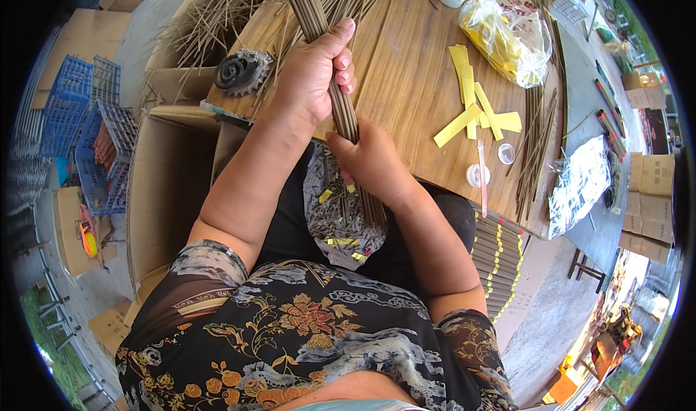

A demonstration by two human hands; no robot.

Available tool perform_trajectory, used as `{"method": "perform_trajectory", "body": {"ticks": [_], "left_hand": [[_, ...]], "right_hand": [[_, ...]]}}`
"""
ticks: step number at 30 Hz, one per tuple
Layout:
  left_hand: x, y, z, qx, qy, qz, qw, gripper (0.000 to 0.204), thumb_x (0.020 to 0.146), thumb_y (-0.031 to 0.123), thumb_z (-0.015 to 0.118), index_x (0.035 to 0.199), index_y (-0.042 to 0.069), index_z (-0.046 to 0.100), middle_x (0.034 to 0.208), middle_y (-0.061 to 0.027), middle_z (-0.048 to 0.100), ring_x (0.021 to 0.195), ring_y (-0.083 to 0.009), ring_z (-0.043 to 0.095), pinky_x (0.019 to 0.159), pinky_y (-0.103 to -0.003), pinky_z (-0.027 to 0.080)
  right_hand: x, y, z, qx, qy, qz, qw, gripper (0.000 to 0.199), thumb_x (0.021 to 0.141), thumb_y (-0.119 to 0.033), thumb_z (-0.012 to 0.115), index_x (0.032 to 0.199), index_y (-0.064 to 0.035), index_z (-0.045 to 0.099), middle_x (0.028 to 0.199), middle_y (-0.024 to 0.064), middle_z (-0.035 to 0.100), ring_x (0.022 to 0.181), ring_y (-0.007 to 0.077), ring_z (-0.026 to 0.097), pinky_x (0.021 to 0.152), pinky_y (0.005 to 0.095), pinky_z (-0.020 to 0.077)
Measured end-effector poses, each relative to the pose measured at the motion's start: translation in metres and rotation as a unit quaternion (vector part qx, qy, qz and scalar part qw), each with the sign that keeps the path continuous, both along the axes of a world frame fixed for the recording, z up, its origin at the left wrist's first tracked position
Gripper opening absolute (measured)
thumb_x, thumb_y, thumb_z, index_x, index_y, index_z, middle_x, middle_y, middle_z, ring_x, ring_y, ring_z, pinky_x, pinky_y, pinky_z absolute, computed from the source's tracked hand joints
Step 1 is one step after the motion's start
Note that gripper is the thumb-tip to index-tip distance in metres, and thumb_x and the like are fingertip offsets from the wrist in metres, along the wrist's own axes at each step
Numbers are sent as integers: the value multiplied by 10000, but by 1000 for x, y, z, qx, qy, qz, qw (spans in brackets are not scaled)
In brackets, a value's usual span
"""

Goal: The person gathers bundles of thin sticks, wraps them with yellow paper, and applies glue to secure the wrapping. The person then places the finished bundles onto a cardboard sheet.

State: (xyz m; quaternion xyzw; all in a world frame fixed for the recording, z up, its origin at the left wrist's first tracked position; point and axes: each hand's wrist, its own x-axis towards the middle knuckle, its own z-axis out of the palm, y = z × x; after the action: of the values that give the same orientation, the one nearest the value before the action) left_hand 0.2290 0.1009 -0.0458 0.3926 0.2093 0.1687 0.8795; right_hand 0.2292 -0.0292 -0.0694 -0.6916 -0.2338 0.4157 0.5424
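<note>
Both hands grip a bundle of thin brown incense sticks, which slants from the far left of the table down over my lap. Around its upper part my left hand is closed, with the thumb laid along the sticks. Lower down, my right hand wraps the same bundle, fingers partly hidden. The lower ends hang over a grey patterned cloth in my lap, where yellow scraps lie. Yellow paper strips lie crossed on the wooden table, right of my hands.
Loose sticks pile up at the far left beside a dark metal gear. A plastic bag of yellow paper, a small white tub with a flat stick, and more sticks lie rightward. Yellow-banded bundles sit below the table edge.
</note>
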Motion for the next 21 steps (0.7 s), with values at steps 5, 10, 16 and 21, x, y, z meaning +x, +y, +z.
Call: {"method": "perform_trajectory", "body": {"ticks": [5, 10, 16, 21], "left_hand": [[-1, 13, -4, -76, -59, -152, 984, 258, 850, 303, 564, 703, 124, 449, 510, 48, 393, 398, -51, 371, 381, -201, 328], [0, 18, -5, -122, -83, -110, 983, 249, 849, 288, 567, 707, 116, 456, 525, 47, 408, 415, -48, 376, 399, -197, 326], [2, 18, -9, -83, -37, -89, 992, 242, 820, 298, 607, 737, 104, 490, 577, 19, 469, 470, -77, 435, 448, -212, 378], [3, 8, -10, -32, -118, -45, 991, 463, 794, 442, 576, 925, 11, 472, 800, -154, 572, 736, -249, 593, 704, -369, 504]], "right_hand": [[-4, -1, 2, 96, 221, 33, 970, 168, 848, -164, 529, 756, -78, 418, 515, -7, 417, 371, 107, 407, 338, 237, 356], [8, -9, 10, 139, 464, 92, 870, 192, 839, -141, 544, 711, -86, 412, 508, -13, 397, 374, 93, 396, 315, 226, 336], [6, -8, 9, 89, 312, 50, 945, 202, 827, -137, 551, 688, -63, 424, 517, 1, 406, 383, 97, 402, 342, 233, 348], [12, -10, 13, 143, 394, 53, 907, 178, 825, -135, 562, 728, -66, 428, 532, -3, 405, 388, 91, 392, 345, 230, 342]]}}
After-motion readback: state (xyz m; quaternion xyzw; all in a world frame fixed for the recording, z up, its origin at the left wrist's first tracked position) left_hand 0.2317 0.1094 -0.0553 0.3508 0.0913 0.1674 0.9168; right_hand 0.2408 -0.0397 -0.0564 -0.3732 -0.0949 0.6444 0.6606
